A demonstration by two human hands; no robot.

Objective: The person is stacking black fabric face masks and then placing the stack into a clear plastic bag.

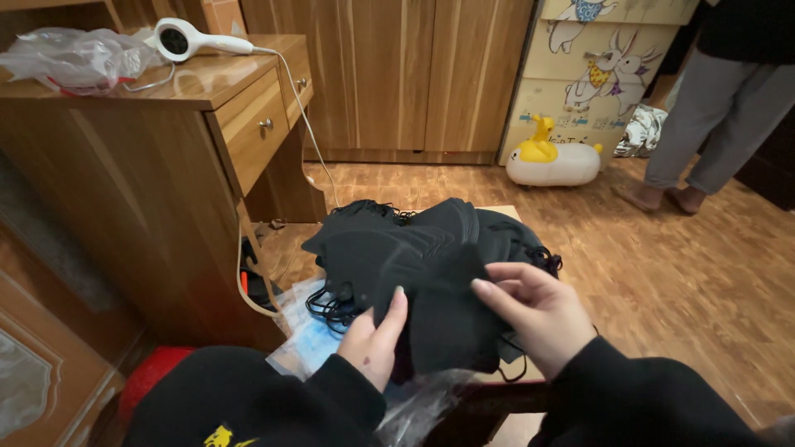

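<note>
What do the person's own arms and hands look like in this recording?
Both arms wear black long sleeves ending at the wrists. The left hand and right hand are bare, with no gloves, rings or watch visible. The fingers have longish, neat nails. A small yellow marking shows on black fabric near the left sleeve.

The person wears a black top with long sleeves. Both sleeves are soft and thick, and they end right at the wrists. The left hand is bare, with no glove and no ring that shows. Its thumbnail is long and plain. The right hand is bare too, and its nails are also long and neat. Below the left hand, lower on the black clothing, there is a small yellow mark.
</note>
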